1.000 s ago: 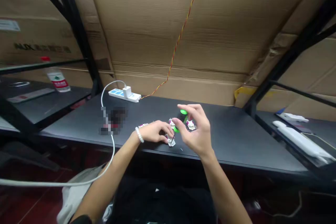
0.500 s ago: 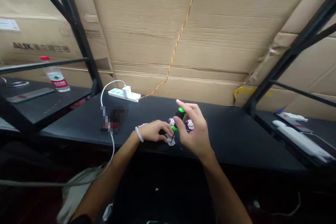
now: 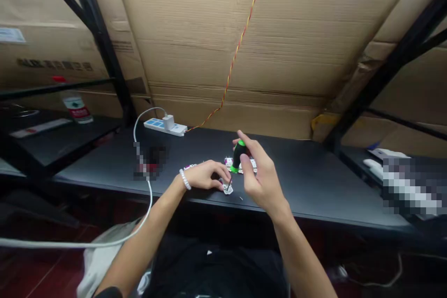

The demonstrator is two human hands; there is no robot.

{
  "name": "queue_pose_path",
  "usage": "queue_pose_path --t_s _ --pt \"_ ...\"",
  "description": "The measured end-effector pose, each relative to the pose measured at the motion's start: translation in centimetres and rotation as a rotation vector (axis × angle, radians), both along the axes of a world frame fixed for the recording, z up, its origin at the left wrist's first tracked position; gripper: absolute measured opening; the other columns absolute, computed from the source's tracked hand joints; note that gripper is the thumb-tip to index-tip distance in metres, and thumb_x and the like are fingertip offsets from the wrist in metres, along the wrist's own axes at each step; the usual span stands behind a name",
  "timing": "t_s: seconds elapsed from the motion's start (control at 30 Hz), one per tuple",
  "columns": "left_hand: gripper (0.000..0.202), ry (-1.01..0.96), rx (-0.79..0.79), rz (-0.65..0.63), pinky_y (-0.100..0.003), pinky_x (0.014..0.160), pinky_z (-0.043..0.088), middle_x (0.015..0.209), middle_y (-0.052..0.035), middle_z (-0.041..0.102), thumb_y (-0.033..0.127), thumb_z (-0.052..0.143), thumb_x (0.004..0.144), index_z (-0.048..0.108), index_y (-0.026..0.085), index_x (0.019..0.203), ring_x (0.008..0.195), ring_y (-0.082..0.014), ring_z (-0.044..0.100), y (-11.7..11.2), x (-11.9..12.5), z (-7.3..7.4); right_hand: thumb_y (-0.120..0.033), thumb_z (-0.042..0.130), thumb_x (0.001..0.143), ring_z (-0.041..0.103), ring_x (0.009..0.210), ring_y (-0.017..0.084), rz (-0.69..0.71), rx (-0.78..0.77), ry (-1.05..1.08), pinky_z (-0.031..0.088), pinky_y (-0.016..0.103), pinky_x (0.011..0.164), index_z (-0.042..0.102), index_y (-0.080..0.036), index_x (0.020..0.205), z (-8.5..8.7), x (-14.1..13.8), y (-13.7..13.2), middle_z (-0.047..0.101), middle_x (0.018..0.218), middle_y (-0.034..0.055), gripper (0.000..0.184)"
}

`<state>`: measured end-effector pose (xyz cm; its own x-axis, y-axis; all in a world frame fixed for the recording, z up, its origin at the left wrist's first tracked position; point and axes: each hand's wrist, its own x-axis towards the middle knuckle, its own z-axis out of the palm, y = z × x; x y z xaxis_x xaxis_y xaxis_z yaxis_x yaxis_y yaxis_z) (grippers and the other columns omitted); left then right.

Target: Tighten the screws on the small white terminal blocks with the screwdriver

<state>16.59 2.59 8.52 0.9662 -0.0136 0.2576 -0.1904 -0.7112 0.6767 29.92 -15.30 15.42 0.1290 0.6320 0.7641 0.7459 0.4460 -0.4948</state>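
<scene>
My right hand grips a black and green screwdriver by its handle, thumb on one side and fingers on the other. The shaft points down, its tip at a small white plastic part near the desk's front edge. My left hand, with a beaded bracelet at the wrist, pinches that white part from the left. More small white and purple parts lie behind the screwdriver, partly hidden by my right hand. A tiny screw-like piece rests on the desk to the right of the white part.
A white power strip with a plugged-in charger sits at the back left of the black desk. Its white cable hangs over the front edge. Cardboard stands behind. A bottle is on the left shelf.
The screwdriver handle has turned a little in my right hand, and the fingers have shifted around it. My left hand stays on the white part. The picture's brightness has changed.
</scene>
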Motion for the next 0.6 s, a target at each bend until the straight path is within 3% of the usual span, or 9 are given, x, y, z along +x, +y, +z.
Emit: queue_pose_path --t_s 0.07,0.23,0.37,0.43,0.6 --pt "0.014 -0.001 -0.002 0.004 -0.028 0.100 0.055 0.108 -0.0079 0.082 0.016 0.085 0.084 0.086 0.020 0.098 0.103 -0.0215 0.075 0.0 0.0 0.0 -0.020 0.048 0.105 0.068 0.120 0.026 -0.003 0.015 0.004 0.058 0.047 0.103 0.055 -0.028 0.150 -0.1 0.0 0.0 0.069 0.132 0.0116 0.047" --pt "0.016 0.005 -0.003 0.032 -0.030 0.100 0.055 0.107 -0.0074 0.083 0.017 0.086 0.085 0.086 0.020 0.100 0.103 -0.0215 0.076 0.0 0.0 -0.1 -0.030 0.075 0.093 0.068 0.094 0.023 -0.145 0.138 0.026 0.061 0.041 0.084 0.072 -0.027 0.124 -0.7 0.3 0.3 0.065 0.111 0.0076 0.031" --pt "0.018 0.004 -0.013 0.009 -0.031 0.103 0.055 0.114 -0.0095 0.081 0.017 0.086 0.085 0.086 0.020 0.103 0.107 -0.0224 0.076 0.1 0.0 -0.1 -0.022 0.052 0.105 0.070 0.108 0.023 -0.011 0.062 0.086 0.060 0.043 0.095 0.055 -0.030 0.152 -1.1 0.9 0.2 0.069 0.129 0.0094 0.048" --pt "0.019 0.001 -0.016 0.006 -0.031 0.103 0.055 0.115 -0.0099 0.081 0.015 0.086 0.084 0.086 0.020 0.103 0.108 -0.0224 0.076 0.1 0.0 -0.1 -0.021 0.046 0.107 0.070 0.115 0.024 0.034 0.044 0.095 0.058 0.045 0.101 0.050 -0.030 0.156 -1.1 1.1 0.1 0.068 0.136 0.0102 0.051" --pt "0.019 -0.010 -0.011 0.027 -0.030 0.101 0.056 0.110 -0.0087 0.082 0.014 0.086 0.083 0.086 0.019 0.101 0.105 -0.0219 0.076 0.0 0.0 -0.3 -0.031 0.076 0.093 0.065 0.094 0.022 -0.122 0.116 0.059 0.059 0.038 0.081 0.071 -0.026 0.126 -0.6 1.0 0.4 0.064 0.111 0.0072 0.034"
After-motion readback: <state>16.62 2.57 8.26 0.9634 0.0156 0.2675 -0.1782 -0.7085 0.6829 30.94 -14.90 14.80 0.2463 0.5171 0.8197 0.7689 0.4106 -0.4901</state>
